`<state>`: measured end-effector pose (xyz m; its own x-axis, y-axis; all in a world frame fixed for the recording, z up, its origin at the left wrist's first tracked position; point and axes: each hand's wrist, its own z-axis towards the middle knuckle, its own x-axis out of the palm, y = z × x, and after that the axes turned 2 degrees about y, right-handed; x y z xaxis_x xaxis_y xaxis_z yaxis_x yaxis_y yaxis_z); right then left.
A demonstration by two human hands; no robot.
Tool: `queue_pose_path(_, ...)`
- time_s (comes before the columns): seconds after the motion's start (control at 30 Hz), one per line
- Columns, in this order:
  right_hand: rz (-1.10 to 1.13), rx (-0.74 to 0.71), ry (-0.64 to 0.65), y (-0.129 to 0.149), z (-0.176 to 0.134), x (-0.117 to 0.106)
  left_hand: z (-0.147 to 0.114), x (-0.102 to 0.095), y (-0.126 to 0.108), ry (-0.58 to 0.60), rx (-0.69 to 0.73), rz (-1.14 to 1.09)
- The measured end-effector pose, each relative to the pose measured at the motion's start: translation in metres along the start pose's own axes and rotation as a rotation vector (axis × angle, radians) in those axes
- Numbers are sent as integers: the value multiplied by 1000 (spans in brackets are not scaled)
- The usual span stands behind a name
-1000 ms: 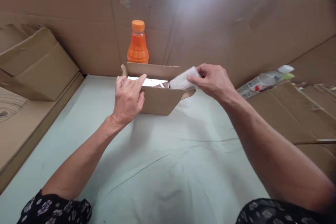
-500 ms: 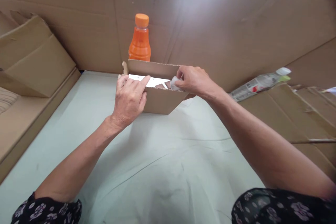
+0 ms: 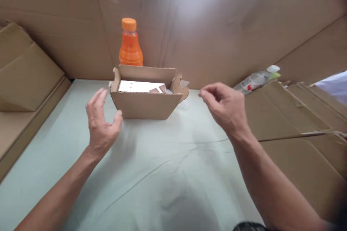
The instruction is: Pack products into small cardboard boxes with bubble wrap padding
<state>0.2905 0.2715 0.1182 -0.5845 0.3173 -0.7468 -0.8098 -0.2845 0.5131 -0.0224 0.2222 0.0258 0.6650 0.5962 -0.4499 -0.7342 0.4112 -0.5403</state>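
Observation:
A small open cardboard box (image 3: 146,106) stands upright on the pale green cloth, its top flaps raised. Inside it lies a white carton (image 3: 141,86) with brown shapes at one end; a bit of clear plastic (image 3: 168,91) shows beside it. My left hand (image 3: 104,124) is just left of the box, fingers spread and holding nothing. To the right of the box, apart from it, my right hand (image 3: 226,106) hovers with fingers curled and thumb close to the index finger; nothing shows in it. Behind the box stands an orange-capped bottle (image 3: 130,48) of orange drink, its lower part hidden.
A tall cardboard wall (image 3: 206,36) closes off the back. On the right, a clear plastic bottle (image 3: 257,80) leans by folded cardboard (image 3: 287,112). More cardboard (image 3: 29,72) borders the left side. The wrinkled green cloth (image 3: 141,173) covers the surface in front.
Both hands have let go of the box and drawn apart, left hand to the left, right hand to the right. The clear plastic the right hand was pressing now sits in the box. The view has shifted slightly.

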Motion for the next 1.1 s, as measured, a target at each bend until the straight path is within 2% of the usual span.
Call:
queue_pose_path(0.07, 128, 65, 102, -19, -20, 19, -10, 0, 13, 71, -270, -124)
queue_pose_path(0.13, 226, 113, 269, -28, -27, 51, -13, 7, 22, 147, -494, -259)
queue_pose_path(0.17, 254, 137, 328, -29, -28, 68, -12, 12, 24, 170, -561, -319)
queue_pose_path(0.23, 272, 181, 358, -24, -30, 91, -11, 23, 22, 173, -614, -402)
queue_pose_path(0.3, 279, 201, 301, -21, -44, 95, -14, 30, 11, 151, -624, -456)
queue_pose_path(0.37, 289, 196, 211, -23, -72, 79, -28, 31, -7, 181, -622, -518)
queue_pose_path(0.43, 274, 222, 129, -30, -112, 53, -49, 26, -29, 295, -635, -581)
queue_pose_path(0.57, 208, 329, 85, -40, -182, 3, -84, 11, -74, 448, -704, -607)
queue_pose_path(0.67, 180, 386, 12, -54, -209, -24, -93, 23, -104, 519, -700, -627)
queue_pose_path(0.77, 115, 432, -131, -83, -225, -48, -89, 63, -135, 619, -629, -718)
queue_pose_path(0.87, 55, 494, -233, -118, -234, -64, -72, 125, -162, 674, -530, -804)
queue_pose_path(1.0, 37, 509, -373, -159, -232, -62, -39, 224, -190, 673, -451, -846)
queue_pose_path(1.1, 113, 454, -412, -183, -227, -53, -31, 285, -210, 637, -573, -770)
